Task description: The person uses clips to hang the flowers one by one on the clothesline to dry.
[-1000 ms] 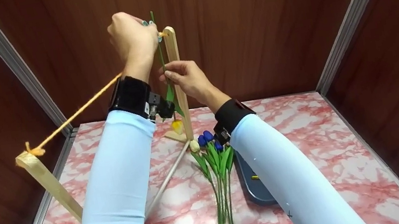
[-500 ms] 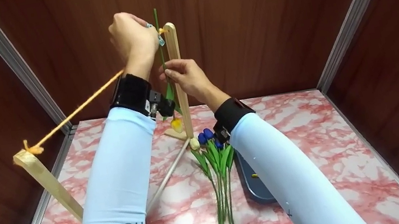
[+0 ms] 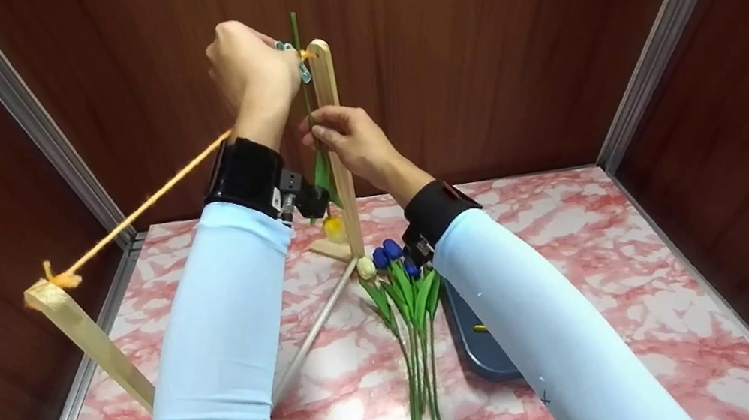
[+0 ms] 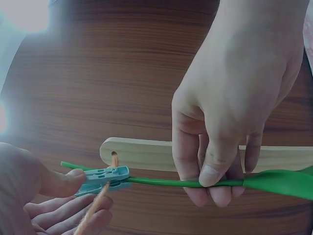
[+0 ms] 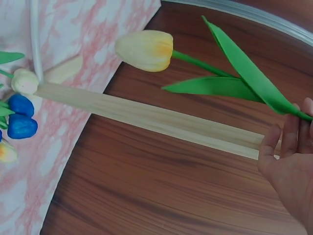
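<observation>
In the head view my left hand (image 3: pixel 252 63) is raised by the top of a wooden post (image 3: pixel 326 89). It pinches a light blue clothespin (image 4: pixel 103 176) between thumb and fingers, as the left wrist view shows. The clothespin sits at the orange yarn (image 3: pixel 152 200), close to the hole in the post. A green stem runs along the clothespin's front end. Lower on that stem, my right hand (image 3: pixel 356 138) pinches it between thumb and fingers. The stem belongs to a yellow artificial tulip (image 5: pixel 146 50), hanging head down with its green leaves (image 4: pixel 281 184) below my right hand.
A second wooden post (image 3: pixel 92 341) at the left holds the yarn's other end. A pale rod (image 3: pixel 318 326) runs low between the posts. Several blue and cream tulips (image 3: pixel 407 311) lie on the marbled table, beside a dark blue tray (image 3: pixel 490 354) partly under my right arm.
The tulip's stem has shifted slightly right and up, closer to the post top. Both hands have moved slightly with it and keep their grips.
</observation>
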A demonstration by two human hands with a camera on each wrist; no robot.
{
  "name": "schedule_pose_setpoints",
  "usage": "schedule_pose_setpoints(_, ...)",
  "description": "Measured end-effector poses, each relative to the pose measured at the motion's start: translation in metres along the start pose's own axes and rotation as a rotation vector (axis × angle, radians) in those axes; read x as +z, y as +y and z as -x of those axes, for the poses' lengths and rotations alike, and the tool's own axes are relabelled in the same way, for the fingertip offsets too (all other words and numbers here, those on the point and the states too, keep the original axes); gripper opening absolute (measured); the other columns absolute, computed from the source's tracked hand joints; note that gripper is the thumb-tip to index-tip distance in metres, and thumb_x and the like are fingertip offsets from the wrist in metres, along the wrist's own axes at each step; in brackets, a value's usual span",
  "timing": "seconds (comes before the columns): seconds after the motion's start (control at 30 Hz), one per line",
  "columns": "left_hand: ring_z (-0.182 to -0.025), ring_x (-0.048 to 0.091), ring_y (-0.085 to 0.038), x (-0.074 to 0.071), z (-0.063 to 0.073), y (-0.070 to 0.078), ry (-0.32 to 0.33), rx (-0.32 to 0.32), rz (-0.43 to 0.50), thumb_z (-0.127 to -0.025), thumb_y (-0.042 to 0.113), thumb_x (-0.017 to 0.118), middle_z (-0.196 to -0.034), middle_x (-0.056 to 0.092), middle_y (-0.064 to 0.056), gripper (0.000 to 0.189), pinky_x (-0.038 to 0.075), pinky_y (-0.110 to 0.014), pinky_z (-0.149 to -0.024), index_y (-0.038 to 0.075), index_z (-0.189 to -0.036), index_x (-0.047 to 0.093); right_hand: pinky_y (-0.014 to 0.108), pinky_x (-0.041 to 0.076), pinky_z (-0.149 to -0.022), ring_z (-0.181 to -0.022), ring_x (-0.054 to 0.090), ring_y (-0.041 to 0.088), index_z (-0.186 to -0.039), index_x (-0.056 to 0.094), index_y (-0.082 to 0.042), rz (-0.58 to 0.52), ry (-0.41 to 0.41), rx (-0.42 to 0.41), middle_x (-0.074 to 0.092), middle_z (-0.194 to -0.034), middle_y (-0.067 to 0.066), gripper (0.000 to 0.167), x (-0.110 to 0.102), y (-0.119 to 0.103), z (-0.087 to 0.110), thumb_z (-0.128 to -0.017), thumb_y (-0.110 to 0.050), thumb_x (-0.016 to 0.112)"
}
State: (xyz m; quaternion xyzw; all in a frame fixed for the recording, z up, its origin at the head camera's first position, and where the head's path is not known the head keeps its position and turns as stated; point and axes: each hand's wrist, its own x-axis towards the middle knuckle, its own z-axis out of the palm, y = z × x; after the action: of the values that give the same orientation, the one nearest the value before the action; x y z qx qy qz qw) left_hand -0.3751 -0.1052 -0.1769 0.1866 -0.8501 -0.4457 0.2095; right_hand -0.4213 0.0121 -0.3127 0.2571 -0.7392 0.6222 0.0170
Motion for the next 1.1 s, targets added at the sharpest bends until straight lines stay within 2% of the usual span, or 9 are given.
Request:
schedule_pose_setpoints(0.2,-0.109,0.070,-0.019,0.000,0.000,-0.002,0.023,0.007,0.030,-0.096,0.012,0.072,-0.115,0.076,0.000,0.009,0.056,-0.029,-0.092,0.016,-0.103,0.077,0.034,0.057,-0.101,-0.101,0.071,0.025,-0.118,0.074,0.003,-0.029,0.074,-0.018,0.073,-0.103,0.012,0.021,0.001,-0.008,-0.004,-0.109,0.000,0.054)
schedule_pose_setpoints(0.43,-0.107,0.070,-0.021,-0.001,0.000,-0.004,0.025,0.001,0.058,-0.095,0.011,0.072,-0.114,0.075,0.000,0.011,0.056,-0.031,-0.091,0.019,-0.088,0.070,0.033,0.059,-0.097,-0.095,0.072,0.024,-0.119,0.074,0.007,0.003,0.131,-0.039,0.073,-0.098,0.013,0.022,0.003,-0.019,-0.009,-0.109,0.002,0.055)
schedule_pose_setpoints(0.57,-0.108,0.069,-0.020,-0.001,0.002,-0.005,0.017,0.019,0.054,-0.095,0.011,0.072,-0.115,0.074,0.000,0.005,0.056,-0.030,-0.090,0.016,-0.095,0.073,0.031,0.060,-0.095,-0.093,0.072,0.022,-0.116,0.074,0.006,0.035,0.134,-0.046,0.073,-0.099,0.013,0.021,0.003,-0.022,-0.011,-0.108,0.004,0.055)
schedule_pose_setpoints(0.77,-0.111,0.069,-0.020,0.000,0.004,-0.006,-0.018,0.023,0.056,-0.098,0.015,0.075,-0.119,0.074,-0.002,0.013,0.055,-0.029,-0.092,0.010,-0.110,0.076,0.030,0.060,-0.094,-0.094,0.072,0.020,-0.118,0.075,0.005,0.074,0.166,-0.009,0.075,-0.104,0.015,0.021,0.000,-0.024,-0.012,-0.107,0.004,0.056)
schedule_pose_setpoints(0.93,-0.113,0.069,-0.019,0.002,0.002,-0.004,-0.025,-0.006,0.049,-0.097,0.023,0.080,-0.121,0.075,-0.001,0.016,0.056,-0.028,-0.095,0.013,-0.109,0.078,0.027,0.060,-0.095,-0.102,0.074,0.020,-0.121,0.075,0.005,0.123,0.200,-0.001,0.077,-0.112,0.018,0.022,-0.001,-0.024,-0.013,-0.107,0.001,0.059)
schedule_pose_setpoints(1.1,-0.115,0.069,-0.018,0.005,0.000,-0.001,-0.022,-0.009,0.001,-0.094,0.028,0.082,-0.122,0.076,0.001,0.021,0.055,-0.029,-0.098,0.017,-0.112,0.079,0.026,0.059,-0.096,-0.109,0.075,0.019,-0.125,0.076,0.002,0.245,0.249,-0.019,0.079,-0.116,0.015,0.024,-0.007,-0.023,-0.008,-0.106,-0.007,0.064)
